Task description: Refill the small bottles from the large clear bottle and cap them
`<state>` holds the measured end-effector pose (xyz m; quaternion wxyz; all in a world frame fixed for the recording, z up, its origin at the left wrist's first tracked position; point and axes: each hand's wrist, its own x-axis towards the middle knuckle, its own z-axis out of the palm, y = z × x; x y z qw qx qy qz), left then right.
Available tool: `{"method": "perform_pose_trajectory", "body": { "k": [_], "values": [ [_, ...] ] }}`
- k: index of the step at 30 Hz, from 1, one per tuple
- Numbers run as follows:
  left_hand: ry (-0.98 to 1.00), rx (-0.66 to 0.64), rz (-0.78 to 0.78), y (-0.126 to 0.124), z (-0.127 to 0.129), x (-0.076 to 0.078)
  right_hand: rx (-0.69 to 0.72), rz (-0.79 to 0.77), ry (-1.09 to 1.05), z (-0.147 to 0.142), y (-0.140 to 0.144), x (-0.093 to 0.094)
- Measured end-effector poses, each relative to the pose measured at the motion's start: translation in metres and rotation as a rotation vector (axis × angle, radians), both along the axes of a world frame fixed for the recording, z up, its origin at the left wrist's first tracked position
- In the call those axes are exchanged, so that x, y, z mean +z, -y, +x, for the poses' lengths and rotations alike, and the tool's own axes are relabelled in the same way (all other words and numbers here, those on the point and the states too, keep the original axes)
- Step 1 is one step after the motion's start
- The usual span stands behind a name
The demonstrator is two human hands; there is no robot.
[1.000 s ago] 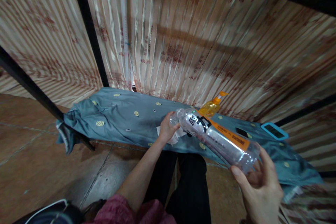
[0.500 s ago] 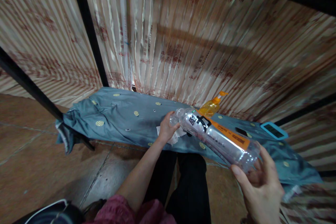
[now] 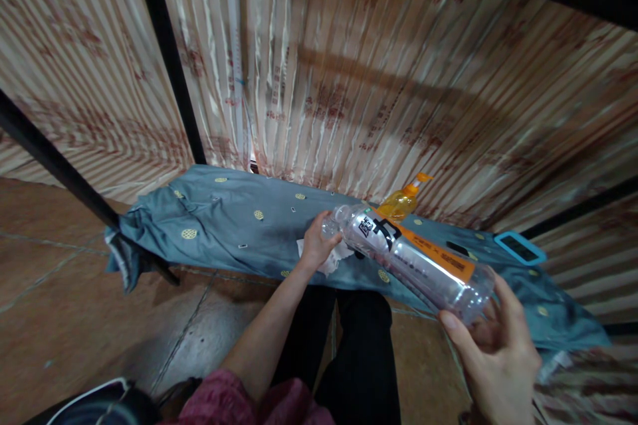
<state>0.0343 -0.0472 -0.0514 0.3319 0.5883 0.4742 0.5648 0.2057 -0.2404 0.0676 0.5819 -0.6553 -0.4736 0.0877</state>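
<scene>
The right hand (image 3: 498,358) has its fingers (image 3: 456,335) curled around the base of a clear plastic bottle (image 3: 413,262), which lies tilted with its neck toward 10 o'clock. The left hand (image 3: 315,246) pinches the bottle's cap end, fingers pressed together on it, above a white cloth (image 3: 339,257) lying on the tabletop. The bottle looks empty and carries an orange-and-black label.

Just beyond the bottle, at 12 o'clock, stands an orange pump bottle (image 3: 401,202) holding amber liquid. Toward 3 o'clock lie a dark phone (image 3: 457,249) and a blue-edged device (image 3: 521,248).

The tabletop is draped in a grey-blue cloth (image 3: 224,222) with small gold medallions. Striped, shiny curtains (image 3: 349,80) hang behind, crossed by black frame bars (image 3: 169,60). The floor (image 3: 74,305) is brown tile.
</scene>
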Motion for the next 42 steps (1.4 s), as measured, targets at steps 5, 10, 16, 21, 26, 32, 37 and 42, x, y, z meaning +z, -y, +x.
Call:
{"method": "perform_pose_trajectory", "body": {
  "k": [5, 10, 16, 21, 26, 32, 37, 42],
  "values": [
    [0.002, 0.003, -0.014, 0.0005, 0.0001, 0.0004, -0.005, 0.01, 0.015, 0.0004, -0.0004, -0.0002],
    [-0.004, 0.012, -0.011, 0.0004, 0.0006, -0.0007, 0.0, 0.021, -0.011, -0.0002, -0.0003, 0.0007],
    [0.003, 0.009, 0.01, -0.0011, 0.0011, -0.0044, -0.027, -0.003, 0.019, 0.0018, -0.0007, 0.0018],
    [0.01, 0.005, -0.011, -0.001, 0.0004, -0.004, -0.006, 0.009, 0.043, 0.0023, -0.0008, 0.0022],
    [0.009, -0.003, -0.003, 0.0008, -0.0009, -0.0013, -0.013, 0.013, 0.037, 0.0033, -0.0003, 0.0015],
    [-0.001, 0.004, -0.001, 0.0011, -0.0006, -0.0007, -0.007, 0.011, 0.058, 0.0056, -0.0011, -0.0001],
    [-0.009, 0.006, 0.007, 0.0011, 0.0002, -0.0006, -0.005, 0.008, -0.001, 0.004, -0.0014, 0.0019],
    [-0.018, 0.006, 0.015, 0.0011, 0.0006, 0.0001, -0.018, -0.009, 0.006, 0.0028, 0.0006, 0.0029]
  ]
}}
